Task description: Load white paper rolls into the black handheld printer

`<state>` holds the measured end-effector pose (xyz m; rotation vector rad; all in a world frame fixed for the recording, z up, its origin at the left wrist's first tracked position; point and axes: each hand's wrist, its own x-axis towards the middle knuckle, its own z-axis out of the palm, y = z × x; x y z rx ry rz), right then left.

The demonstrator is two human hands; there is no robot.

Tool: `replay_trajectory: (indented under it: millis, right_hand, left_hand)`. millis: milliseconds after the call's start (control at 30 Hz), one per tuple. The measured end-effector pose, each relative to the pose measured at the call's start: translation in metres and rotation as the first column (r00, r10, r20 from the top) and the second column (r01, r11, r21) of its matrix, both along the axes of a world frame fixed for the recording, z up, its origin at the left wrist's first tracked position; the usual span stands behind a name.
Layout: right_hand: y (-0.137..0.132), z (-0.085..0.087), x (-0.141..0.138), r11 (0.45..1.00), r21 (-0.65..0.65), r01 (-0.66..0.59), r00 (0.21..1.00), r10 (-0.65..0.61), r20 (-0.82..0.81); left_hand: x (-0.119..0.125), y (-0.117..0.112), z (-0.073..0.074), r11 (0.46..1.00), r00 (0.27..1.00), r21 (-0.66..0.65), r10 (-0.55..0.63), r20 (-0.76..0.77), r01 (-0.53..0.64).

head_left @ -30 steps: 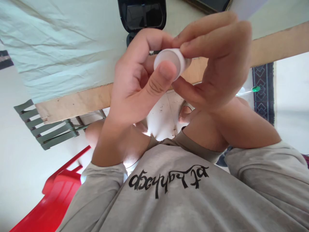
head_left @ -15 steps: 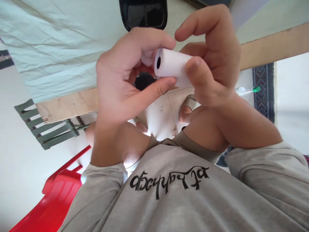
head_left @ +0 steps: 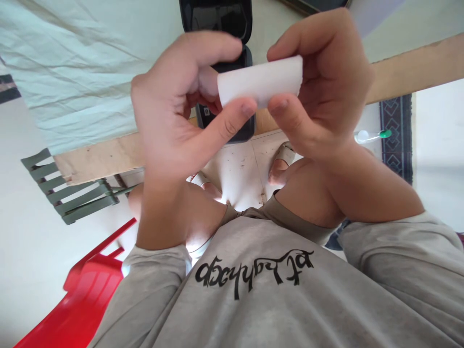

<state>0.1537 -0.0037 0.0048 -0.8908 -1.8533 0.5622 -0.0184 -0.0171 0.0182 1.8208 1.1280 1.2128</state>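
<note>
A small white paper roll [head_left: 260, 79] is held level between my two hands, its left end slightly lower and a jagged paper edge at its right end. My left hand [head_left: 172, 99] is closed round the left end, with the thumb along the near side. Around the right end, my right hand [head_left: 331, 89] is closed too, its thumb underneath and index finger on top. Behind the roll stands a black device like a small receipt printer [head_left: 237, 131], its glossy lid [head_left: 217, 19] raised. The roll and my left hand hide much of it.
A pale green cloth [head_left: 79, 72] covers the table, whose wooden edge [head_left: 105, 157] shows. A green strapped folding stool [head_left: 68, 193] and a red chair [head_left: 90, 280] are at left. At right lie a bottle with a green cap [head_left: 384, 134] and a patterned mat [head_left: 400, 111].
The paper roll has turned from showing its hollow end to lying sideways between both hands. My hands have moved slightly apart, and more of the black device shows behind them.
</note>
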Motion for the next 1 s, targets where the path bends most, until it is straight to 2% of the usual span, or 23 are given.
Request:
replay_trajectory:
  millis: [67,167,233,300,367,467,600,633,667,733,767,833,1000]
  right_hand:
    - [0.001,-0.001,0.002,1.000,0.002,0.007,1.000,-0.007,0.009]
    - [0.007,-0.005,0.006,0.999,0.048,0.000,0.998,-0.003,0.062]
    - [0.013,-0.007,0.008,0.974,0.222,-0.034,0.987,-0.002,0.161]
    - [0.017,-0.009,0.009,0.911,0.404,-0.083,0.965,-0.028,0.262]
    - [0.017,-0.009,0.007,0.870,0.488,-0.067,0.948,-0.097,0.304]
    - [0.012,-0.008,0.002,0.900,0.436,-0.019,0.943,-0.128,0.306]
    - [0.013,-0.006,-0.005,0.960,0.273,-0.057,0.959,-0.024,0.283]
    - [0.016,-0.007,-0.007,0.975,0.222,-0.030,0.974,-0.021,0.225]
    - [0.020,-0.008,-0.010,0.987,0.163,-0.004,0.990,-0.019,0.142]
    - [0.029,-0.012,-0.017,0.998,0.057,0.010,1.000,-0.009,-0.017]
    - [0.033,-0.015,-0.020,1.000,0.025,0.004,0.997,-0.002,-0.074]
    - [0.043,-0.021,-0.027,1.000,-0.024,-0.012,0.990,0.008,-0.138]
    - [0.058,-0.033,-0.042,0.992,-0.086,-0.091,0.977,0.072,-0.203]
  left_hand:
    - [0.000,-0.001,-0.001,1.000,1.000,-0.017,0.003,-0.022,-0.003]
    - [-0.005,0.005,-0.008,0.992,0.996,0.085,-0.089,-0.029,0.091]
    - [-0.007,0.010,-0.012,0.983,0.990,0.120,-0.138,-0.026,0.140]
    - [-0.006,0.011,-0.013,0.990,0.993,0.082,-0.113,-0.013,0.114]
    - [0.000,0.008,-0.010,0.997,0.998,0.061,-0.057,0.006,0.057]
    - [0.011,0.003,-0.004,0.996,0.994,0.045,0.073,0.075,-0.077]
    - [0.008,0.012,-0.011,0.940,0.924,0.092,0.301,0.236,-0.329]
    - [0.003,0.016,-0.016,0.942,0.934,0.107,0.292,0.206,-0.318]
    - [-0.004,0.020,-0.021,0.960,0.964,0.114,0.243,0.110,-0.255]
    - [-0.015,0.027,-0.032,0.931,0.931,0.081,0.362,-0.054,-0.357]
    - [-0.019,0.029,-0.036,0.925,0.914,0.051,0.380,-0.142,-0.376]
    - [-0.022,0.030,-0.041,0.908,0.873,-0.002,0.403,-0.276,-0.419]
    - [-0.018,0.026,-0.043,0.911,0.791,-0.101,0.287,-0.540,-0.400]
